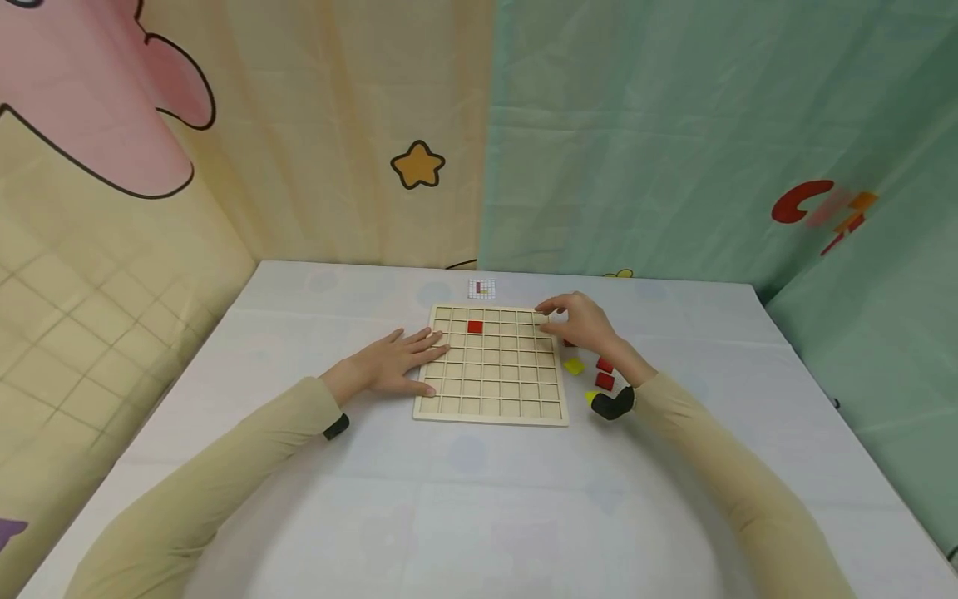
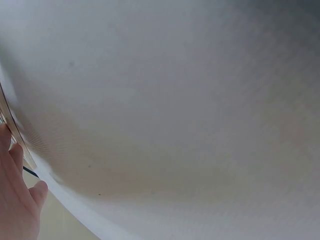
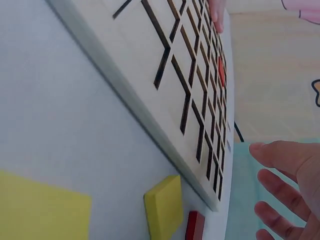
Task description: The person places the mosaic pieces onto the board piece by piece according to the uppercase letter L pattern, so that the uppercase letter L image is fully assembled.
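Note:
A wooden grid board (image 1: 490, 420) lies on the table, with one red square tile (image 1: 475, 327) in a cell of an upper row. My left hand (image 1: 394, 362) rests on the board's left edge, fingers spread. Over the upper right corner is my right hand (image 1: 584, 323), thumb and fingers apart and nothing seen between them; the right wrist view shows the same hand (image 3: 295, 185) off to the side of the board. Beside the board's right edge lie red tiles (image 1: 604, 381) and yellow tiles (image 1: 574, 367), one red tile partly hidden by the right hand.
A small card (image 1: 481, 289) with a coloured grid pattern lies behind the board. The table (image 1: 479, 507) has a white cloth. Printed curtains (image 1: 636, 150) hang along its back and sides. A black wrist device (image 1: 614, 403) partly covers a yellow tile.

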Demonstrator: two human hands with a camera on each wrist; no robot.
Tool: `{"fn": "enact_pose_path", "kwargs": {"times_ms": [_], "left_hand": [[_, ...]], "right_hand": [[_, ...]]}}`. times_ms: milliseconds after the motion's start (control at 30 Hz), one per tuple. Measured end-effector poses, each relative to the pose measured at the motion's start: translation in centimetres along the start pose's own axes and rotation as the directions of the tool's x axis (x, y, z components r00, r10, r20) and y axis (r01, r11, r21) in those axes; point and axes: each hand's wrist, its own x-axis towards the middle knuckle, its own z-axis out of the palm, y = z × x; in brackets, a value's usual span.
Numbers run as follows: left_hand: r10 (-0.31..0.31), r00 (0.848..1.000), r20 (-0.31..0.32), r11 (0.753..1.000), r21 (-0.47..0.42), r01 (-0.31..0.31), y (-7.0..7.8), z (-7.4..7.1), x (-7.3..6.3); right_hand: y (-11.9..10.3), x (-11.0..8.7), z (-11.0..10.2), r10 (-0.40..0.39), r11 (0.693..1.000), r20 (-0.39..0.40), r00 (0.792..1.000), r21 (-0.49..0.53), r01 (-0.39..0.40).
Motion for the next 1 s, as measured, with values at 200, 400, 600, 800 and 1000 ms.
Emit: {"fn": "enact_pose_path", "kwargs": {"times_ms": [200,400,600,800,1000], "left_hand": [[-0.001,1.000,-0.004,1.000,-0.006,0.001,0.0,0.1,-0.1],[0.006,1.000,-0.014,1.000,-0.009,-0.006,-0.2,0.2,-0.1],[-0.001,1.000,-0.009,1.000,-0.005,0.000,-0.2,0.2,0.0],[0.002,1.000,-0.009,1.000,-0.008,-0.002,-0.2,0.2,0.0],[0.017,1.000,-0.025,1.000,-0.011,-0.017,-0.3,0.5,0.1]], "right_hand": [[1.8,-1.3,-0.6,0.056,0.998,0.004,0.998,-0.010,-0.056],[3.1,-2.5,-1.1,0.112,0.993,0.014,0.994,0.018,-0.113],[4.3,-3.3,-1.1,0.135,0.990,0.034,0.990,0.037,-0.136],[5.2,-3.5,-0.9,0.154,0.987,0.055,0.987,0.044,-0.156],[5.4,-3.4,-0.8,0.155,0.987,0.081,0.985,0.025,-0.158]]}}
